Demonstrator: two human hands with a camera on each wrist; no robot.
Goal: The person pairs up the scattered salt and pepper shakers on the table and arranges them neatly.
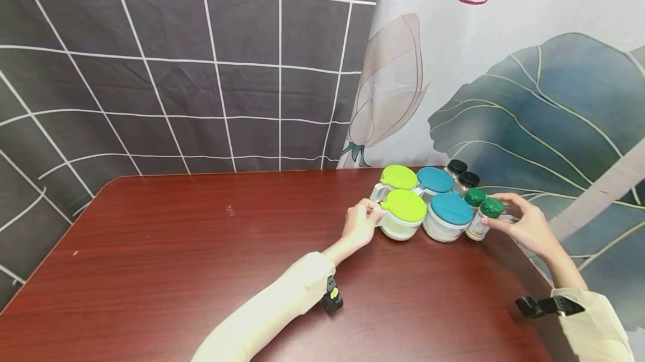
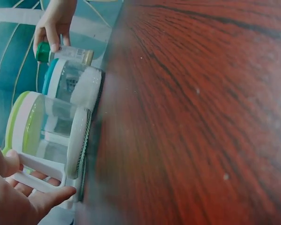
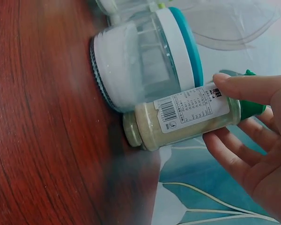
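Note:
My left hand holds the white handle of the front seasoning jar with a lime-green lid, thumb on one side and fingers around the other. Its clear body shows white contents. My right hand grips a green-capped spice bottle between thumb and fingers; the label with a barcode faces the right wrist camera. Between the hands stands a clear jar with a blue lid, right beside the bottle. Behind these are another lime-lidded jar and another blue-lidded jar.
A second green-capped bottle and two black-capped bottles complete the cluster at the back right of the reddish-brown table. Behind it hang a dark grid-patterned cloth and a pale leaf-printed curtain, close to the right hand.

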